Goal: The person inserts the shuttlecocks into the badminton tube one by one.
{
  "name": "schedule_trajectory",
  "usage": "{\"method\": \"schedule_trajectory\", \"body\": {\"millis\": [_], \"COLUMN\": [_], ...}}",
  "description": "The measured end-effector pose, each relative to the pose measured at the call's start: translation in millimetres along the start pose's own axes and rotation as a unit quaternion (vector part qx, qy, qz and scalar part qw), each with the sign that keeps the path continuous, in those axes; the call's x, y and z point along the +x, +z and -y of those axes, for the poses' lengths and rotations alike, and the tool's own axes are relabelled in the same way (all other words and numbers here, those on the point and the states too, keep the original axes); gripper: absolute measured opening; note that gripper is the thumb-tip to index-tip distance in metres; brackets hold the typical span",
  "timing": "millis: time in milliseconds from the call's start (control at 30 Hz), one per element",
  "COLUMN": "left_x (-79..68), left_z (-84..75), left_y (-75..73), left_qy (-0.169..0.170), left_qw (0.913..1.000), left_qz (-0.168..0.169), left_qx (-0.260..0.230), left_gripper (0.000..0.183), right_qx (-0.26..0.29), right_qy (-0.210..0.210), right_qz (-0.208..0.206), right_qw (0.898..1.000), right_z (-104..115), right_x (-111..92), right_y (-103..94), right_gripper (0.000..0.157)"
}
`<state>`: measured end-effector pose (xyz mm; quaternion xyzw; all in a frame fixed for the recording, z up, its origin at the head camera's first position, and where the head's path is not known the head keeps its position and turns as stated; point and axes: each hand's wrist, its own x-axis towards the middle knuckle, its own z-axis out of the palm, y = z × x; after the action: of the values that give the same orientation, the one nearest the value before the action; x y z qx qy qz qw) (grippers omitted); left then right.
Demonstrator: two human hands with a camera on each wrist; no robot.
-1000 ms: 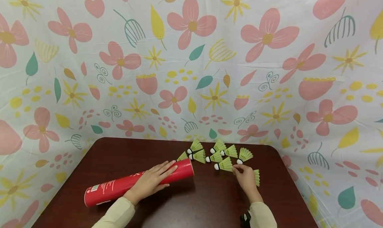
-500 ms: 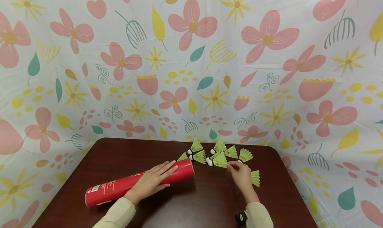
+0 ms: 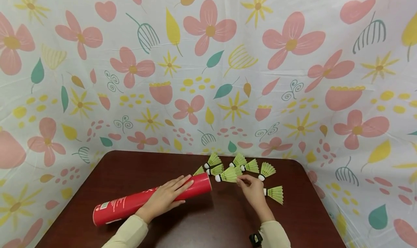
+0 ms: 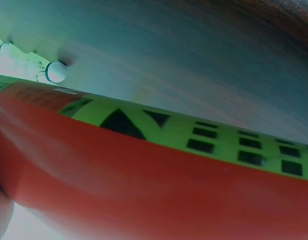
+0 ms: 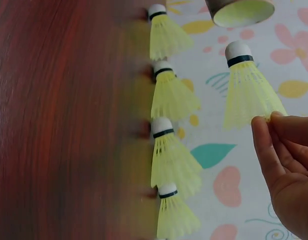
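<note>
In the head view my left hand (image 3: pixel 166 198) lies over a red shuttlecock tube (image 3: pixel 120 206), gripping it with the thumb on the near side. The tube slants, its right end towards the shuttlecocks. My right hand (image 3: pixel 253 190) pinches a yellow shuttlecock (image 3: pixel 228 175) by the skirt's edge, white cork pointing left to the tube. The right wrist view shows this held shuttlecock (image 5: pixel 249 90) clear of the table, its cork just short of the tube's open mouth (image 5: pixel 244 14). The left wrist view is mostly the tube's red side (image 4: pixel 159 185) and its green-and-black band.
Several more yellow shuttlecocks, such as one by the back edge (image 3: pixel 238 160), lie on the dark wooden table (image 3: pixel 146 164). One lies alone (image 3: pixel 274 194) right of my right hand; another (image 3: pixel 198 171) is partly behind the tube. A flowered cloth (image 3: pixel 208 78) hangs behind the table.
My right hand has carried the pinched shuttlecock left towards the tube's end, uncovering the shuttlecock lying at the right. My left hand and the tube have stayed nearly in place.
</note>
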<state>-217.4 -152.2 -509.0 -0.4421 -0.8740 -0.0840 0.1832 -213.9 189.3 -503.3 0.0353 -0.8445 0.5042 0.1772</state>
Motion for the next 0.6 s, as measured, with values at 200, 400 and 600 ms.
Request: {"method": "schedule_trajectory", "body": {"millis": [200, 400, 600], "left_x": [1.0, 2.4, 3.1], "left_z": [0.1, -0.9, -1.5], "left_y": [0.0, -0.8, 1.4], "left_qy": [-0.001, -0.003, 0.0], "left_qw": [1.0, 1.0, 1.0], "left_qz": [0.002, 0.002, 0.002], "left_qx": [-0.003, -0.009, -0.007], "left_gripper": [0.094, 0.094, 0.094], "right_qx": [0.029, 0.059, 0.082], "right_qy": [-0.016, -0.02, -0.022], "right_qz": [0.01, 0.022, 0.043], "right_qw": [0.999, 0.998, 0.995], "right_z": [3.6, 10.4, 38.3], "right_x": [-1.5, -4.1, -10.8], "right_y": [9.3, 18.9, 20.2], "right_gripper": [0.006, 0.007, 0.006]}}
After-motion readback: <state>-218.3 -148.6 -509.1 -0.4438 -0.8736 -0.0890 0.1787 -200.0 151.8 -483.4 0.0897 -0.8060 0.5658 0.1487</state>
